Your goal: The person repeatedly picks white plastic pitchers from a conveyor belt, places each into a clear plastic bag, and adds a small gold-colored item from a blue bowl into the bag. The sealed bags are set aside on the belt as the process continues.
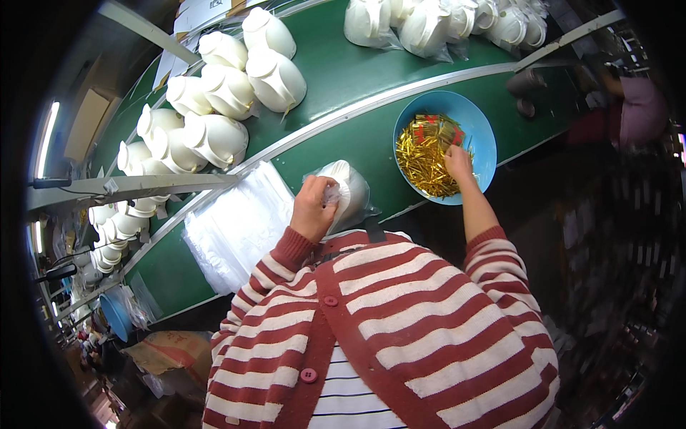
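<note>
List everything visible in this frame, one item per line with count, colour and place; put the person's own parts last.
white pitchers: about a dozen or more, white, unbagged, on the far belt at upper left.
bagged pitchers: several, white in clear plastic, top centre-right.
green belt: two lanes, green, split by a metal rail.
blue bowl: one, light blue, near lane at right.
gold twist ties: a heap, gold with some red, inside the bowl.
stack of clear bags: one, whitish, near lane at left.
bagged pitcher: one, white, before the person.
left hand: pinching that bag's gathered neck.
right hand: in the bowl, on the ties.
striped cardigan: red and white.
</note>
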Demonstrator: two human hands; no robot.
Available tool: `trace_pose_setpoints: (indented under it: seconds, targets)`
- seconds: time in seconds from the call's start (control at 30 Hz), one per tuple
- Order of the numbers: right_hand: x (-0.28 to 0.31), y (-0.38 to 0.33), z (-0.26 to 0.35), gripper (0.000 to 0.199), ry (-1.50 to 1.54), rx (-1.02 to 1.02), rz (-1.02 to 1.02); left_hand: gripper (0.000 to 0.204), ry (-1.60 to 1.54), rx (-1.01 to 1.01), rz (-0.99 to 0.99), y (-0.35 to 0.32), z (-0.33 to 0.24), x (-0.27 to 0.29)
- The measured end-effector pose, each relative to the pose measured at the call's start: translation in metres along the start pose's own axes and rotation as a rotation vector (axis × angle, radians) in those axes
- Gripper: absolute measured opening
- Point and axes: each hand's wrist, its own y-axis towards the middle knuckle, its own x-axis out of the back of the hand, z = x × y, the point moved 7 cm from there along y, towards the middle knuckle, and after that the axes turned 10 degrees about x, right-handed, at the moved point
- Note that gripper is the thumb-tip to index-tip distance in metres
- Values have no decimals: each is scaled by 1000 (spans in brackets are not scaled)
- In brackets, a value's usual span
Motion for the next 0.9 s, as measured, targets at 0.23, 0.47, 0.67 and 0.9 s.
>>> trace_pose_setpoints:
  seconds: [0.23, 0.47, 0.67, 0.9]
  targets:
    - [109, -17, 54, 18, -320, 126, -147, 26, 212, 89, 2, -9, 4, 1]
    - [90, -64, 307, 15, 791, 662, 219, 26, 364, -164, 5, -6, -13, 9]
    - [57, -86, 346, 8, 673, 942, 332, 20, 386, -386, -104, -5, -28, 12]
    - [67, -115, 340, 18, 731, 945, 255, 10, -686, 701, 345, 8, 66, -6]
